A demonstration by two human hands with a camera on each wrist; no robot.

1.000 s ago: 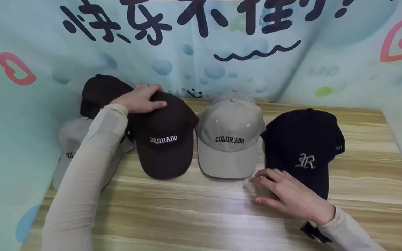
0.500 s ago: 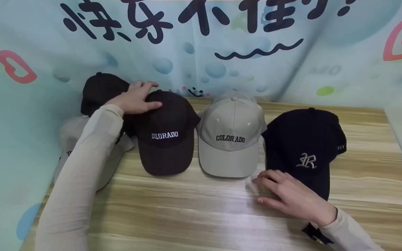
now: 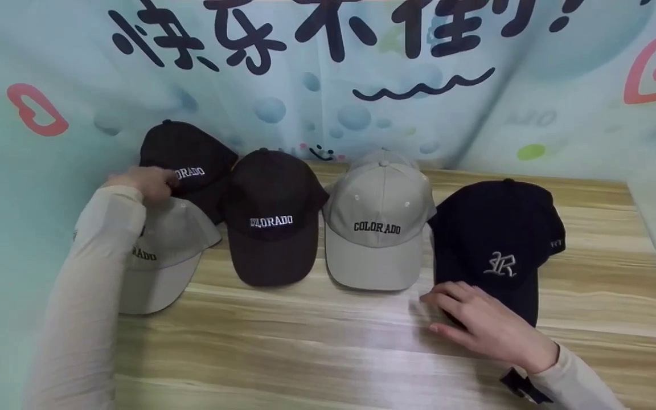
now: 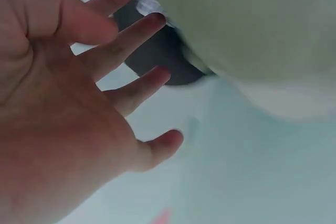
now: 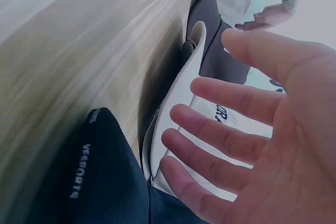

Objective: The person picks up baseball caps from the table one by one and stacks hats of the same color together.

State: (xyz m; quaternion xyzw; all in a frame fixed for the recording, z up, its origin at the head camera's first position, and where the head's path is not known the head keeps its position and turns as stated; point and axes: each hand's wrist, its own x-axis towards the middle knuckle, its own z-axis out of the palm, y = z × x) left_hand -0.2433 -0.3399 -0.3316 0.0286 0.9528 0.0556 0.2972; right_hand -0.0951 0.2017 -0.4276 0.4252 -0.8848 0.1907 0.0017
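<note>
My left hand [image 3: 144, 183] is over the far-left caps, its spread fingers in front of a black COLORADO cap [image 3: 191, 151] and above a grey COLORADO cap [image 3: 171, 239]. In the left wrist view the fingers [image 4: 126, 43] hold nothing; whether they touch a cap I cannot tell. To the right stand a dark brown COLORADO cap [image 3: 274, 199] and a light grey COLORADO cap [image 3: 373, 228]. My right hand [image 3: 490, 324] is by the brim of a navy cap [image 3: 490, 228] with an embroidered R, fingers extended and holding nothing.
The caps stand on a wood-grain table [image 3: 305, 353]. A light blue printed backdrop [image 3: 316, 97] hangs behind them and along the left side. Another light grey cap [image 3: 384, 152] shows just behind the front light grey one.
My left hand has left the crown of the dark brown cap and moved left to the far-left caps. The black cap's lettering is now uncovered. My right hand has barely shifted.
</note>
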